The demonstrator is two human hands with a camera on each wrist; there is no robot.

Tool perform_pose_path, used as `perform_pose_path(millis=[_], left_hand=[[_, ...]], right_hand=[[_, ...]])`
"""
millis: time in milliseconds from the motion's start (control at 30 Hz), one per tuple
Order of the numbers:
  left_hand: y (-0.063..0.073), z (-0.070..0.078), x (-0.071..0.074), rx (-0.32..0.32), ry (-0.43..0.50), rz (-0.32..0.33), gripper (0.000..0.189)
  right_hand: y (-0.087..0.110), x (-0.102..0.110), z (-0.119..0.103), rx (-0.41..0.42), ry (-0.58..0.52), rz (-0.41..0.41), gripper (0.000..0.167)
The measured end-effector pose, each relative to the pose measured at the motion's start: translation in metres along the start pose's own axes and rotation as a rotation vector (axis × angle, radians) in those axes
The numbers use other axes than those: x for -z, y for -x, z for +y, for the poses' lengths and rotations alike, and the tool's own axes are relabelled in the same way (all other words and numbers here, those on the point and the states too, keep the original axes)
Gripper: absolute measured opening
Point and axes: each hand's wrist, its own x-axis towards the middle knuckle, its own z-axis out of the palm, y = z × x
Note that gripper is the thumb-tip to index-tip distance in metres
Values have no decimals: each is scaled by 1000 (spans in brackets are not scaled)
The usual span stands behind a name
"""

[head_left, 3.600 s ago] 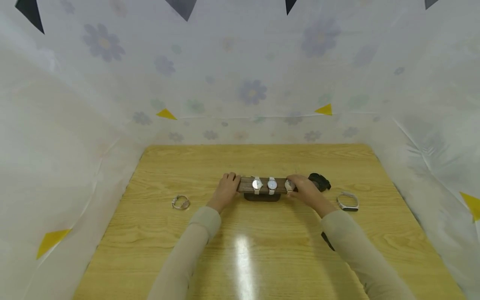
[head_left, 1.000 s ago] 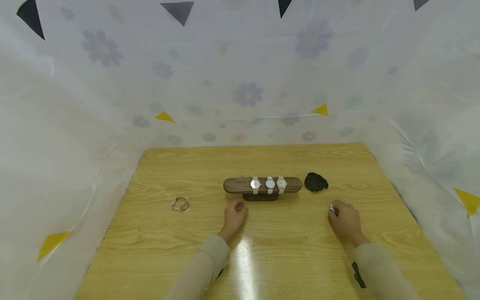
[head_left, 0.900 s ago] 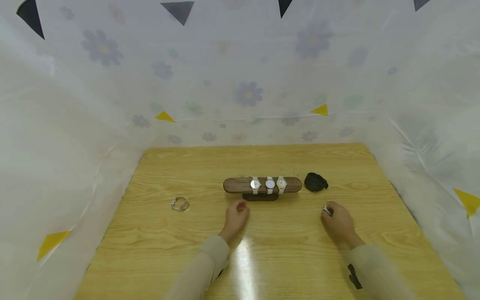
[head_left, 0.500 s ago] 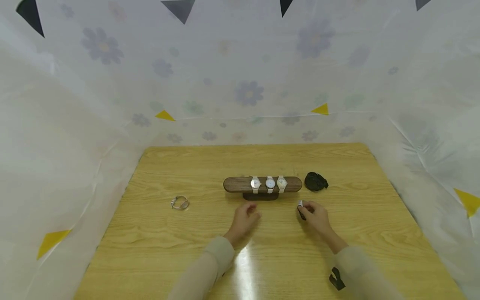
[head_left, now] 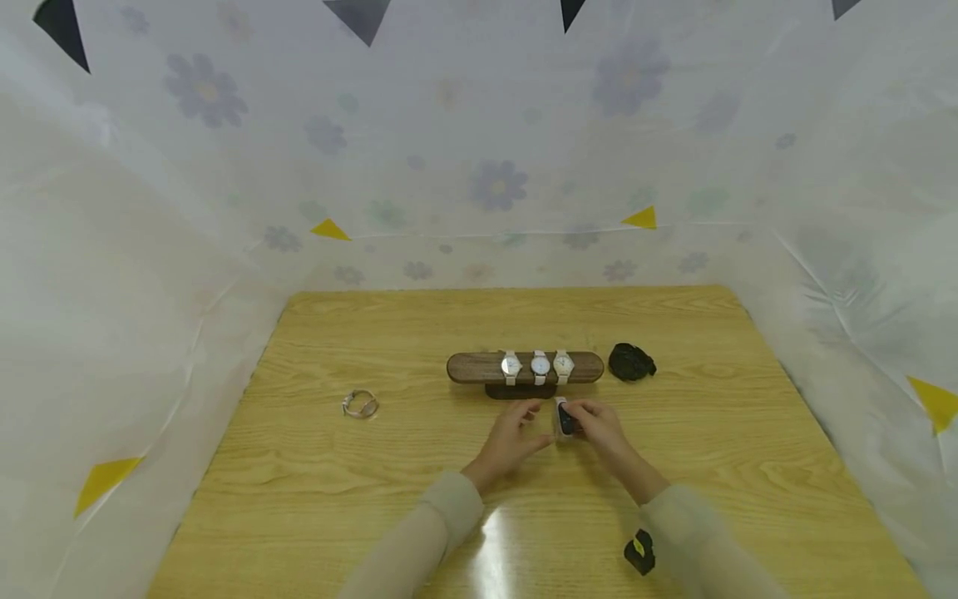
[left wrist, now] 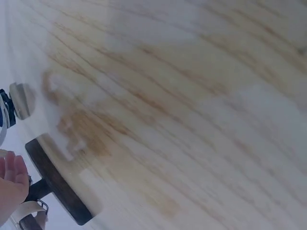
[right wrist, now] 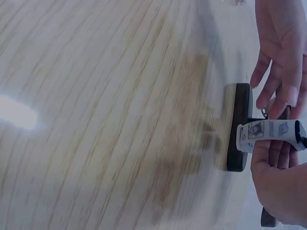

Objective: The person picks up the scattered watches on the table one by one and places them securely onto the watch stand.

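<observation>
In the head view my right hand (head_left: 601,428) pinches a smart band (head_left: 565,418) with a black face and white strap. My left hand (head_left: 511,441) is just left of it, fingers spread and thumb tip at the strap. In the right wrist view the smart band (right wrist: 268,132) shows its strap printed with small pictures; my right hand (right wrist: 280,187) grips it from below and my left hand (right wrist: 283,57) reaches in from above. Behind both hands stands a dark wooden watch stand (head_left: 475,368) bearing three light-strapped wristwatches (head_left: 540,366).
A closed-loop wristwatch (head_left: 361,404) lies on the wooden table (head_left: 337,499) at left. Right of the stand is a black watch-like bundle (head_left: 631,362). Another black strap (head_left: 639,551) with a bit of yellow sits beside the right sleeve. White patterned sheeting surrounds the table.
Both hands were at the stand's ends at first. Afterwards my right hand picked up the smart band at right and carried it left, in front of the stand. My left hand moved right toward it.
</observation>
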Motion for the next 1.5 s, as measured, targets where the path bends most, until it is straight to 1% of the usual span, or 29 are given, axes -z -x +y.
perform_pose_path(millis=[67,200,300,400,467,567,667,800,933,1033,1200,1300,1367,1400,1433,1500], left_hand=[[0,3,1,-9,-15,0,59],[0,7,6,-25,4,-16,45],[-1,7,11,-29,45,-65,37],[-3,5,16,-14,77,-123,35],[-3,5,20,24,105,-157,34],[-2,6,23,84,118,-170,32],[-2,7,23,135,145,-152,31],[-1,10,21,193,213,-119,31],[-2,12,21,274,252,-119,32],[-4,14,23,349,306,-162,34],[-6,15,26,449,429,-256,36],[-5,16,27,516,475,-281,36],[-5,16,26,553,499,-281,35],[-5,16,26,569,511,-281,35],[-5,16,26,568,519,-280,35],[-5,16,24,542,528,-274,36]], right_hand=[[0,-4,-1,12,0,-45,38],[0,-8,-2,28,-12,-164,32],[-1,-7,-2,54,6,-273,27],[-1,-5,-4,94,85,-354,26],[-2,-3,-5,122,149,-382,27],[-5,0,-7,171,207,-409,30],[-8,3,-9,205,197,-433,30],[-12,4,-10,220,176,-458,28],[-14,4,-12,238,212,-504,25],[-15,4,-14,260,256,-542,23],[-16,4,-19,290,296,-607,19],[-16,4,-21,286,305,-648,18],[-16,4,-22,286,307,-669,18],[-16,4,-22,285,306,-675,19],[-15,5,-23,288,310,-677,20],[-15,6,-24,287,310,-664,24]])
